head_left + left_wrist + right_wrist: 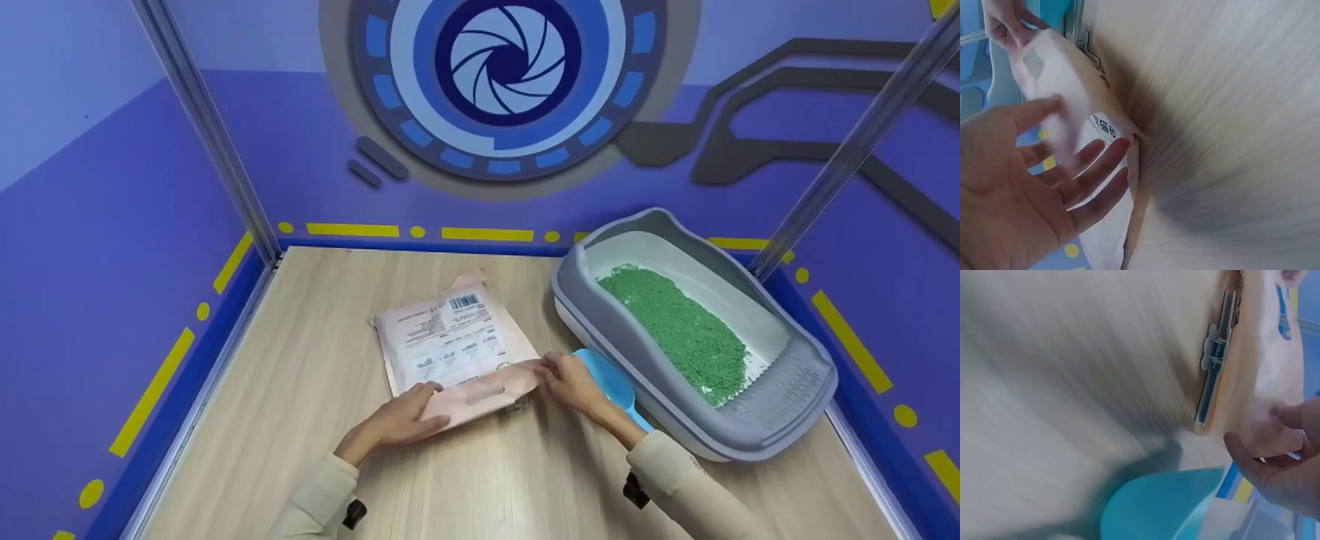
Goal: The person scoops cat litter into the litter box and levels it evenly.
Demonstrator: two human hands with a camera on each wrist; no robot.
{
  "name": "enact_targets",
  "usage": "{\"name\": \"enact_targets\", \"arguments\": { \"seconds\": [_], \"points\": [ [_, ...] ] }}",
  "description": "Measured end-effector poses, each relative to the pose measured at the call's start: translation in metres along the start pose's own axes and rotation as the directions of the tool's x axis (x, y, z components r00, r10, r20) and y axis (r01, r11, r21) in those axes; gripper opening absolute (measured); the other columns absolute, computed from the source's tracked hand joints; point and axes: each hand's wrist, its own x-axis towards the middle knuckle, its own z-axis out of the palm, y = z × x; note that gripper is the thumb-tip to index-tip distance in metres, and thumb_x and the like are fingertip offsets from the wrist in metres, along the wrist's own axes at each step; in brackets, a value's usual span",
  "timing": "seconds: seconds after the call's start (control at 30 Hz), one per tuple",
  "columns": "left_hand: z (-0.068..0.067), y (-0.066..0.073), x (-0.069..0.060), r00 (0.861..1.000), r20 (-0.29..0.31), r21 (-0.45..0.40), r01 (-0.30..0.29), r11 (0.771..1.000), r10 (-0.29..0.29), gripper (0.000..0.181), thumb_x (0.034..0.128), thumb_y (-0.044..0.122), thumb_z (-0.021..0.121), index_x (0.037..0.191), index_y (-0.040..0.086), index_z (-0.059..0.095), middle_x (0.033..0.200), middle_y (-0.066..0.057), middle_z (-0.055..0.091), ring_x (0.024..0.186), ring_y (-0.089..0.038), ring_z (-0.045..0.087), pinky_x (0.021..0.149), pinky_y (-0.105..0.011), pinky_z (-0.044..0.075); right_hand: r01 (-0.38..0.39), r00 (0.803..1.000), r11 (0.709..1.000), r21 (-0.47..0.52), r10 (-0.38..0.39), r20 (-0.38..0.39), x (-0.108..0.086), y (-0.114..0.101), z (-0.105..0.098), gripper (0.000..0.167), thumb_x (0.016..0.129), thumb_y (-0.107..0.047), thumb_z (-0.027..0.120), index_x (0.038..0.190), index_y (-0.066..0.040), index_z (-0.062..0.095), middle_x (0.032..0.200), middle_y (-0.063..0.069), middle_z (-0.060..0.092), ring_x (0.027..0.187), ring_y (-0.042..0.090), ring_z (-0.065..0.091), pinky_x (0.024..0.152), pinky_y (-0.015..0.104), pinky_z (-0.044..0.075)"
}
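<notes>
A pale pink cat litter bag lies on the table, its printed panel and barcode facing up. Its near end is a flap with a handle slot, raised off the tabletop. My left hand is at the flap's left end; the left wrist view shows loosely spread fingers against the bag. At the flap's right corner, my right hand pinches the bag between thumb and fingers, as the right wrist view shows too. A grey spring clip sits along the bag's underside near that hand.
A blue scoop lies just beyond my right hand, against a grey and white litter box. Green litter covers part of the box floor. Purple printed walls enclose the wooden table at the back and sides.
</notes>
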Motion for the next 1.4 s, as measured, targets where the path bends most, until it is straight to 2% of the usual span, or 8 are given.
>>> {"name": "enact_targets", "arguments": {
  "seconds": [0.13,0.27,0.43,0.57,0.67,0.87,1.13,1.4],
  "points": [
    [0.007,0.005,0.001,0.999,-0.039,0.157,0.020,0.987,-0.014,0.090,0.0852,0.045,0.079,0.152,0.005,0.034,0.140,-0.024,0.051,0.114,-0.044,0.062,0.088,-0.060,0.053,-0.098,0.995,0.993,0.058,0.099,0.001,0.008,-0.003,-0.001,0.006,0.093,0.001,0.067,0.087,0.002,0.070,0.074,0.010,0.071,0.069,0.010,0.057,0.064,0.027,0.049],
    [0.014,0.005,0.004,0.990,-0.135,0.393,0.010,0.920,0.047,0.080,0.0863,0.034,0.079,0.149,0.003,0.041,0.137,-0.023,0.053,0.118,-0.041,0.059,0.090,-0.057,0.050,-0.135,0.990,0.989,0.058,0.137,-0.042,0.015,-0.003,0.001,0.003,0.091,-0.001,0.069,0.089,0.001,0.068,0.074,0.009,0.070,0.066,0.012,0.056,0.061,0.028,0.048],
    [0.019,0.001,0.007,0.962,-0.219,0.586,-0.004,0.810,0.163,0.053,0.0916,0.031,0.072,0.133,0.001,0.059,0.128,-0.019,0.062,0.119,-0.034,0.058,0.096,-0.051,0.045,0.015,0.990,0.990,-0.143,-0.035,-0.135,0.016,0.002,0.008,0.032,0.087,0.000,0.072,0.117,0.004,0.060,0.101,0.020,0.062,0.084,0.028,0.061,0.069,0.043,0.054],
    [0.022,-0.004,0.010,0.923,-0.280,0.686,0.001,0.728,0.263,0.037,0.0903,0.033,0.073,0.113,0.005,0.069,0.110,-0.013,0.064,0.104,-0.029,0.060,0.085,-0.044,0.047,0.156,0.977,0.936,-0.316,-0.193,-0.090,0.013,0.006,0.011,0.058,0.081,0.003,0.072,0.136,-0.003,0.053,0.129,0.026,0.051,0.108,0.039,0.057,0.080,0.050,0.055],
    [0.023,-0.006,0.012,0.912,-0.292,0.709,0.003,0.705,0.289,0.029,0.0886,0.033,0.075,0.101,0.007,0.070,0.100,-0.010,0.064,0.094,-0.026,0.060,0.077,-0.041,0.048,0.269,0.955,0.865,-0.423,-0.297,0.001,0.011,0.010,0.011,0.061,0.075,0.007,0.071,0.133,-0.006,0.059,0.140,0.025,0.053,0.122,0.044,0.055,0.091,0.055,0.053],
    [0.024,-0.009,0.012,0.928,-0.252,0.610,-0.068,0.789,0.275,0.016,0.0878,0.023,0.077,0.092,0.008,0.072,0.090,-0.006,0.064,0.083,-0.024,0.062,0.069,-0.039,0.050,0.388,0.919,0.784,-0.484,-0.365,0.145,0.012,0.017,0.013,0.046,0.084,0.002,0.072,0.129,-0.007,0.067,0.134,0.015,0.067,0.127,0.037,0.060,0.102,0.054,0.048],
    [0.013,-0.022,0.005,0.957,-0.257,0.285,-0.056,0.957,0.133,0.009,0.0865,0.017,0.079,0.091,0.010,0.075,0.082,-0.002,0.072,0.070,-0.017,0.064,0.062,-0.034,0.050,0.380,0.915,0.870,-0.315,-0.303,0.267,0.017,0.024,0.012,0.017,0.091,0.000,0.065,0.106,-0.008,0.068,0.102,0.009,0.076,0.101,0.028,0.072,0.093,0.049,0.052],
    [0.000,-0.026,0.008,0.944,-0.328,0.181,0.013,0.983,0.048,0.016,0.0922,0.015,0.071,0.106,0.007,0.074,0.091,-0.013,0.077,0.074,-0.031,0.070,0.061,-0.045,0.053,0.304,0.931,0.920,-0.245,-0.234,0.279,0.032,0.028,0.001,0.006,0.095,-0.003,0.064,0.100,-0.006,0.065,0.095,0.011,0.072,0.090,0.031,0.072,0.080,0.047,0.055]
  ]
}}
